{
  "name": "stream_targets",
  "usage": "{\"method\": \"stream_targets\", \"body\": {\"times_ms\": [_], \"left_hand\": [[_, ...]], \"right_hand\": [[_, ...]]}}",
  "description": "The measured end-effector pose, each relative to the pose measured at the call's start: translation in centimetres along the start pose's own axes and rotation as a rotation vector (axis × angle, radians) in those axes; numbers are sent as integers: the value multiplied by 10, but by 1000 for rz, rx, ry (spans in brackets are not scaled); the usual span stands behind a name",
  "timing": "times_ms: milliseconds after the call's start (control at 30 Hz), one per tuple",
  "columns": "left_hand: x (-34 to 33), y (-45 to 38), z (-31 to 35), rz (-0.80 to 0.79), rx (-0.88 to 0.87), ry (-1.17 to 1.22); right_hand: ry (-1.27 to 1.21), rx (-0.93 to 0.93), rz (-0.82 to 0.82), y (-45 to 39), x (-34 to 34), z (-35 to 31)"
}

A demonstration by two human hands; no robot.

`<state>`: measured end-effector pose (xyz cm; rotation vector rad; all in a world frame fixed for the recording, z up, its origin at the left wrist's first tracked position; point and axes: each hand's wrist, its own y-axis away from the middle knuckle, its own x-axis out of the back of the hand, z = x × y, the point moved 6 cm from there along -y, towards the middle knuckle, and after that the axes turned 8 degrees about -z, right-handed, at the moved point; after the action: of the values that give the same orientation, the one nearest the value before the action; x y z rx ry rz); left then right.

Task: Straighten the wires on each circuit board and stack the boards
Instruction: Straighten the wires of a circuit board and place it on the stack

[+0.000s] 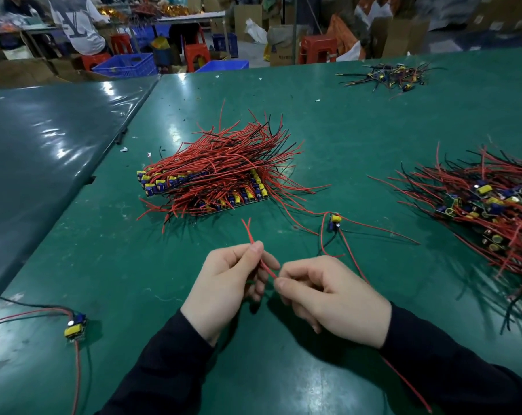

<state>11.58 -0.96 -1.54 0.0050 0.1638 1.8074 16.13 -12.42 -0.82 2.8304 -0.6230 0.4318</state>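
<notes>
Two bare hands in dark sleeves meet low over the glossy green worktop, both pinching one pair of thin red insulated wires. The left hand has thumb and forefinger closed on the wires higher up, its other fingers curled beneath; the right hand pinches them just below, knuckles up, fingers curled inward. The wires' long axis runs diagonally, their free tips pointing up and away to the left, splayed in a narrow V. Left of the hands lies a single small circuit board with yellow and blue components, its red and black leads trailing off the near edge. Beyond the right hand sits another small loose board, red leads looping around it. Farther back at centre is a neat stack of boards, red and black wires fanning away to the right rear. At right sprawls a tangled heap of boards; a smaller scattered cluster lies far back.
</notes>
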Motion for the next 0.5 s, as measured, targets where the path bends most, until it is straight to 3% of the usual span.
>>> {"method": "stream_targets", "body": {"times_ms": [200,367,500], "left_hand": [[-1,2,4,-23,-65,-129],[-2,5,6,-116,-6,178],[8,5,17,-70,-51,354]], "right_hand": [[9,5,61,-2,3,2],[-272,36,-100,-4,-1,-6],[-550,27,-285,-1,-8,-14]]}}
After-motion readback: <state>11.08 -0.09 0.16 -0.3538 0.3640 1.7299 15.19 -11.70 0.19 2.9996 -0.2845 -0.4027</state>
